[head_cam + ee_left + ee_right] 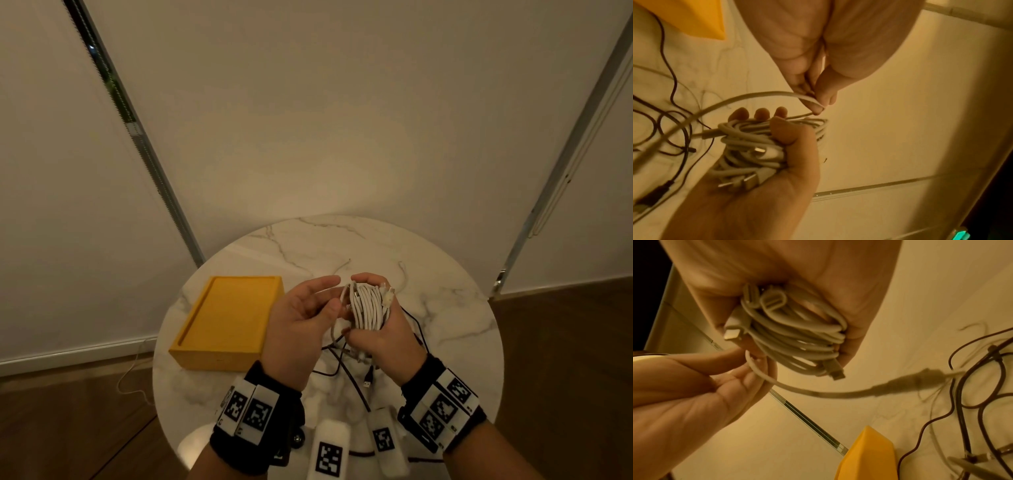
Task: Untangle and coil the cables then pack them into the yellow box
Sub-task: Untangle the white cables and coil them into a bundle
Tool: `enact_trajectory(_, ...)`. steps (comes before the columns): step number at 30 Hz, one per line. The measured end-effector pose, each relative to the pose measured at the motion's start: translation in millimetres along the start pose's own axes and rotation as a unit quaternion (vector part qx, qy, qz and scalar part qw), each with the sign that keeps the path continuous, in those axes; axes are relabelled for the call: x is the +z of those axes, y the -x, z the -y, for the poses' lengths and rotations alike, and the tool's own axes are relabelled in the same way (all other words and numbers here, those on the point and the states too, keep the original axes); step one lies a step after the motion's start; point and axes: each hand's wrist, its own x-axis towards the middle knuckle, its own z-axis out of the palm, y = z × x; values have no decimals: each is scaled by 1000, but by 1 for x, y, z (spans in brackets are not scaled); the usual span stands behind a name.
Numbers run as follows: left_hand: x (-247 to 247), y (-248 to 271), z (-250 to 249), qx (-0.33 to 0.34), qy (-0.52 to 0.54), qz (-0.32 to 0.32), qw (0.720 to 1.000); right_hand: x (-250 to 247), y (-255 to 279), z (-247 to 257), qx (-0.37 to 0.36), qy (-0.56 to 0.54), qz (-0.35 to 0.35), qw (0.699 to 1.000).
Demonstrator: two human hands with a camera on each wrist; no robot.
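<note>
My right hand (358,306) grips a coil of white cables (369,310) above the round marble table (438,274); several plugs stick out of the coil (760,146). My left hand (337,295) pinches a loose white strand (777,94) that leads off that coil, finger and thumb closed on it beside the right hand's fingertips. The strand (818,392) hangs down, blurred, toward the table. A tangle of black cables (346,361) lies on the table under both hands. The yellow box (214,358) stands open at the left of the table with nothing visible in it.
Two white blocks with black-and-white markers (329,450) sit at the table's near edge. A thin white wire (132,377) trails on the wooden floor to the left. Pale blinds hang behind the table. Black cables (972,386) spread right of the box corner (869,456).
</note>
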Motion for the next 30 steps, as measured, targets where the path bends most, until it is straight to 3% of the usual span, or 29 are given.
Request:
enact_trajectory(5,-3,-3,-7,-12,38,9,999,0,0,0,-8,2,-17,1000)
enact_trajectory(9,-1,2,-6,8,-21,28,999,3,2,8,-9,-37,38,999)
enact_trajectory(12,-4,2,-8,-4,-7,28,1000,1,5,13,2,-52,88,995)
enact_trajectory(22,-11,3,-13,-43,-10,39,998,-3,7,18,40,-59,140,988)
enact_trajectory(27,-9,5,-14,-40,-21,35,998,-3,7,19,42,-65,155,985)
enact_trajectory(30,-7,6,-13,-26,-27,32,999,1,5,17,39,-62,125,989)
